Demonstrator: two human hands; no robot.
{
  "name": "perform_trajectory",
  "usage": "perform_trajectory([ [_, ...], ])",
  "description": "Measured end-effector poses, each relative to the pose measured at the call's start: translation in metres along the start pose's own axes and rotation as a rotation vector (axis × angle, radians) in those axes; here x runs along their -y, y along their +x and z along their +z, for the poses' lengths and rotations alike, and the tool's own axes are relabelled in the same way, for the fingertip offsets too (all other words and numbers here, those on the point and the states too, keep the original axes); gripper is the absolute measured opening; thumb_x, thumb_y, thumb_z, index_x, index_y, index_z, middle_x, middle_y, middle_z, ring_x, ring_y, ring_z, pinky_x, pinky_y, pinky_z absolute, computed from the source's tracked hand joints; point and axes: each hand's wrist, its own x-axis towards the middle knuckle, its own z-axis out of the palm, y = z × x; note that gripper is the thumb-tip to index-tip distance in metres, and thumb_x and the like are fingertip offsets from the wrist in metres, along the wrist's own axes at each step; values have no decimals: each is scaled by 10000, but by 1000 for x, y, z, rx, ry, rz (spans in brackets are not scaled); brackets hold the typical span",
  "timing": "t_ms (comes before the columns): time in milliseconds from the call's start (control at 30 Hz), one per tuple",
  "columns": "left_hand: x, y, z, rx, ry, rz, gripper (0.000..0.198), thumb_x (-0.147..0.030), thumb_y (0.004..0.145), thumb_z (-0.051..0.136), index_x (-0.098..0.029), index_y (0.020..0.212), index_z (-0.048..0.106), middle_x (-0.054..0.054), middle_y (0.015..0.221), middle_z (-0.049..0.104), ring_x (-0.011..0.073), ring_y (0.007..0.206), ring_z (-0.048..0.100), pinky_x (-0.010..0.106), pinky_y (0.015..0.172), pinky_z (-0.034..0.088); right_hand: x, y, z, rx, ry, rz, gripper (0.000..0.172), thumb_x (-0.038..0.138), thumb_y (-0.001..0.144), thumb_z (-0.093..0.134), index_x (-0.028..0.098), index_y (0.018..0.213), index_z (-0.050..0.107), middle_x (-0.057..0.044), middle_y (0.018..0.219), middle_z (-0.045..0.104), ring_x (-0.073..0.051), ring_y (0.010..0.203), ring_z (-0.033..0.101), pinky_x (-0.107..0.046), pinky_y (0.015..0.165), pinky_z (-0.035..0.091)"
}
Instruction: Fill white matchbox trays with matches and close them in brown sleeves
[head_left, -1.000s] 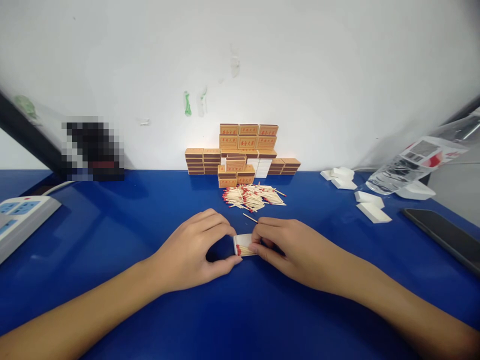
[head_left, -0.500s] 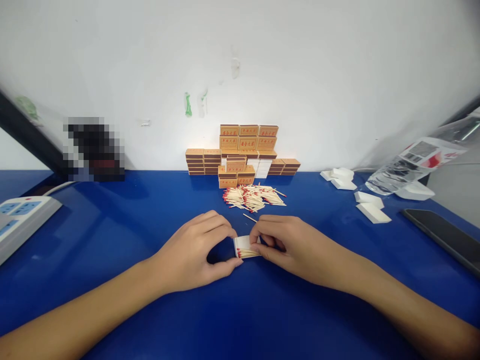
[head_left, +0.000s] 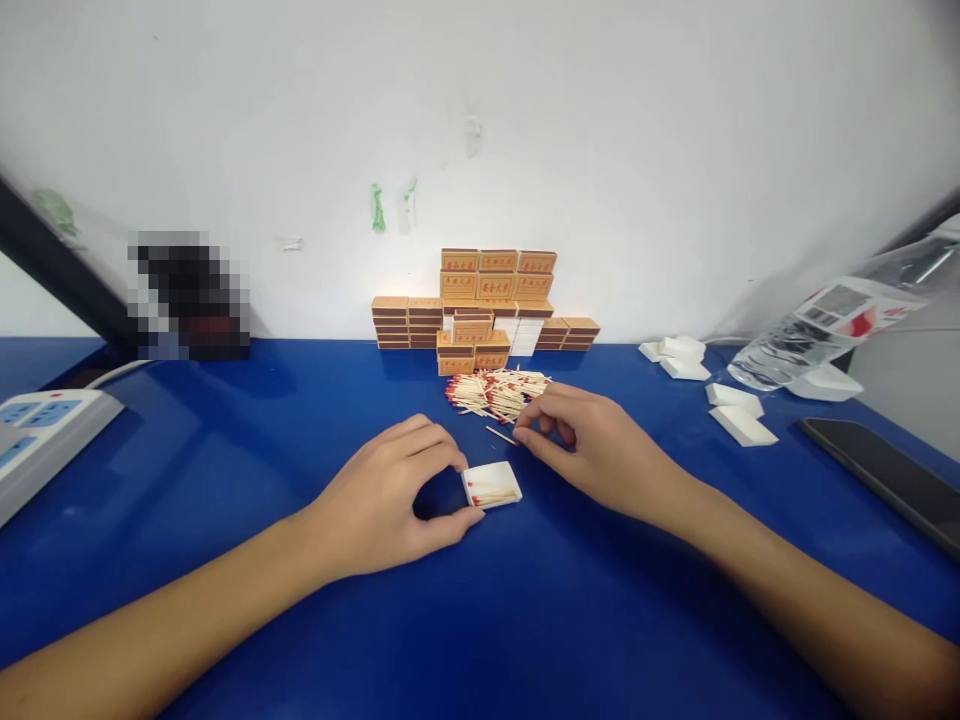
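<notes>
A small white matchbox tray [head_left: 491, 480] lies on the blue table, with a few red-tipped matches along its near side. My left hand [head_left: 405, 495] grips the tray's left end between thumb and forefinger. Beyond the tray, my right hand [head_left: 566, 435] has its thumb and forefinger close together at the end of a single loose match [head_left: 499, 434]; whether they pinch it is too small to tell. Just past those fingers spreads a pile of red-tipped matches [head_left: 495, 392].
Stacked matchboxes [head_left: 495, 285] stand against the wall behind the pile. On the right are white trays [head_left: 742, 425], a plastic bottle [head_left: 795, 340] and a black phone [head_left: 885, 470]. A power strip [head_left: 56, 430] sits at the left.
My right hand has moved away from the tray, up toward the loose match and the pile, uncovering the tray's right end. My left hand keeps its hold, the tray now turned slightly.
</notes>
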Motion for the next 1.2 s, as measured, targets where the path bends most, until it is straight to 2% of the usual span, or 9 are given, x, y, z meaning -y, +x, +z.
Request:
perform_trajectory([
  [133, 0, 0, 0, -3, 10, 1, 230, -359, 910, 791, -189, 1000, 667, 65, 998, 728, 244, 935, 628, 424, 864, 544, -3, 2, 1, 64, 2, 6, 343, 340, 1086, 521, 200, 826, 695, -36, 823, 636, -184, 767, 579, -324, 706, 410],
  [200, 0, 0, 0, -5, 9, -4, 234, -363, 909, 791, -188, 1001, 666, 67, 1003, 728, 247, 937, 629, 429, 865, 544, -2, 2, 0, 77, 49, -16, 381, 346, 1110, 472, 203, 843, 704, -36, 828, 640, -187, 784, 589, -330, 729, 432],
  [300, 0, 0, 0, 10, -17, -1, 221, -338, 902, 794, -195, 1022, 675, 63, 1022, 730, 246, 955, 633, 430, 884, 549, -6, 2, 1, 88, 101, -119, 285, 264, 1113, 443, 222, 1102, 725, -61, 998, 664, -200, 897, 615, -353, 826, 492],
  [400, -1, 0, -1, 21, -39, 15, 214, -291, 902, 786, -202, 1067, 684, 59, 1041, 733, 241, 971, 636, 420, 896, 552, -13, 1, 3, 164, 83, -225, 354, 163, 1095, 410, 256, 1316, 671, -89, 1138, 629, -207, 976, 624, -375, 886, 522],
  [600, 0, 1, -4, -74, 69, 80, 233, -256, 935, 742, -182, 1141, 662, 77, 1080, 740, 251, 1016, 655, 428, 919, 550, -16, 2, -1, 194, -29, -177, 154, 232, 1072, 535, 219, 1089, 688, -86, 1125, 579, -226, 995, 605, -389, 893, 521],
  [700, 1, 1, -5, -87, 116, 92, 231, -252, 944, 734, -181, 1150, 659, 79, 1078, 737, 252, 1019, 663, 422, 911, 554, -15, 2, -5, 224, -66, -124, 165, 260, 1082, 517, 199, 998, 645, -83, 1069, 579, -224, 933, 594, -393, 847, 520],
  [800, 1, 1, -5, -100, 134, 89, 231, -258, 948, 733, -182, 1154, 659, 80, 1085, 734, 250, 1017, 660, 426, 918, 551, -13, 2, -7, 208, -56, -89, 185, 266, 1092, 482, 197, 984, 614, -88, 1063, 593, -221, 917, 591, -392, 837, 516],
  [967, 2, 1, -2, -82, 93, 49, 229, -292, 931, 759, -183, 1111, 667, 78, 1078, 732, 247, 1002, 650, 429, 915, 555, 4, -2, -8, 8, 51, -87, 169, 303, 1098, 497, 211, 997, 596, -75, 1046, 613, -210, 907, 596, -377, 831, 516],
  [1200, 2, 1, 0, -56, 50, 29, 199, -306, 939, 750, -193, 1088, 681, 78, 1063, 733, 249, 994, 643, 433, 912, 554, 30, -13, 2, 114, 38, -229, 113, 188, 1065, 527, 209, 1030, 633, -98, 1081, 642, -238, 981, 630, -397, 853, 541],
])
